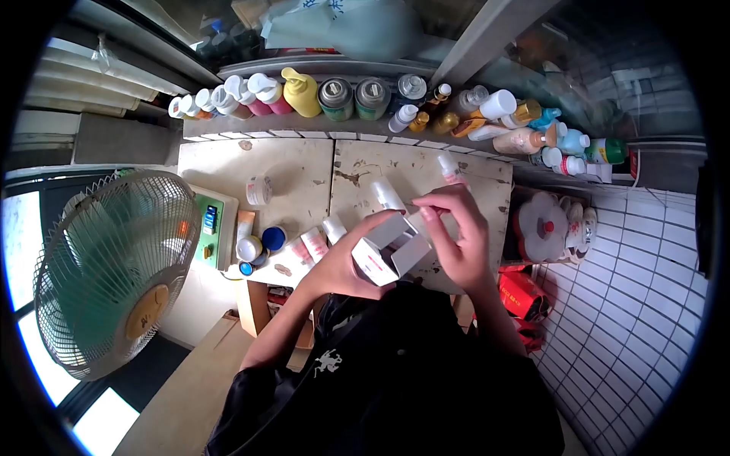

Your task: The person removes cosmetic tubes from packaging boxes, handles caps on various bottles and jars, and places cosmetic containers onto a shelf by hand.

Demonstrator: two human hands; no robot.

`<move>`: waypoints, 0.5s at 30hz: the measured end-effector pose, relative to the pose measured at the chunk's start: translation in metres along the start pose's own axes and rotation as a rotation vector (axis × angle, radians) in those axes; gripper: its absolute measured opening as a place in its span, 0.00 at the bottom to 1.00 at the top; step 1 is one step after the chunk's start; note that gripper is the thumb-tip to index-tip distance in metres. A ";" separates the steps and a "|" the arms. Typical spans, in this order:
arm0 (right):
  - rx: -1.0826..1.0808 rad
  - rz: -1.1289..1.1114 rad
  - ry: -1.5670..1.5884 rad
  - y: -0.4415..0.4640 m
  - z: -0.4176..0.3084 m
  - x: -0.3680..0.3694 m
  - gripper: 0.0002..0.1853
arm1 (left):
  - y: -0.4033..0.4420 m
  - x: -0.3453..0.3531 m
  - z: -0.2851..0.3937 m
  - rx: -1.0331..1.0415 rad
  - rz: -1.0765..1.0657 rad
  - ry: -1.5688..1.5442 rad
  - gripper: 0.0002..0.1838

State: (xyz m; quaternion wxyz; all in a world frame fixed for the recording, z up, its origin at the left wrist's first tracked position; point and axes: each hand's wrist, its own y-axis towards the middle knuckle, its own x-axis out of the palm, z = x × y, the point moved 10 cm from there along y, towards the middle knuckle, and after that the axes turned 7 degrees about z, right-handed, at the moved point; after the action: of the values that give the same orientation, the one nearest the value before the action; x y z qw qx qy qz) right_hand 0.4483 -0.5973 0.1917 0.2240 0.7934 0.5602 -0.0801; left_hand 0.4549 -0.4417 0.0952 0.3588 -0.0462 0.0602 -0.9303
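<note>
A white cardboard box (378,264) with its top flaps open is held in my left hand (342,266), which wraps round its left side. The inside of the box looks dark. My right hand (458,235) is at the right of the box, with thumb and index finger pinched near an open flap; what lies between them is too small to make out. Just beyond the box stands a white bottle (386,195). Another small white bottle (449,169) is past my right hand. White tubes with red print (313,243) are left of my left hand.
A large fan (122,266) stands at the left. On the worn table (296,167) are a white jar (259,190) and a blue lid (273,238). Many bottles, including a yellow pump bottle (301,93), line the back ledge. Red bags (523,296) lie at the right.
</note>
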 end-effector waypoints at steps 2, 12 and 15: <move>-0.120 -0.194 -0.054 0.000 -0.026 -0.001 0.11 | 0.002 -0.003 -0.002 0.010 0.025 0.006 0.59; 0.054 -0.475 -0.086 -0.019 -0.022 0.019 0.05 | -0.005 -0.005 -0.008 -0.124 -0.026 -0.054 0.58; 0.030 -0.483 -0.089 -0.022 -0.032 0.029 0.11 | -0.014 0.004 -0.020 -0.199 -0.103 -0.033 0.57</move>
State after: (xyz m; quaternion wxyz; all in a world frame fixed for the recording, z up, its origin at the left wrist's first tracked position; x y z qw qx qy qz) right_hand 0.4344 -0.5523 0.2038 0.2111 0.6355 0.7219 -0.1744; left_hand 0.4404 -0.4325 0.0779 0.3053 -0.0999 0.1439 -0.9360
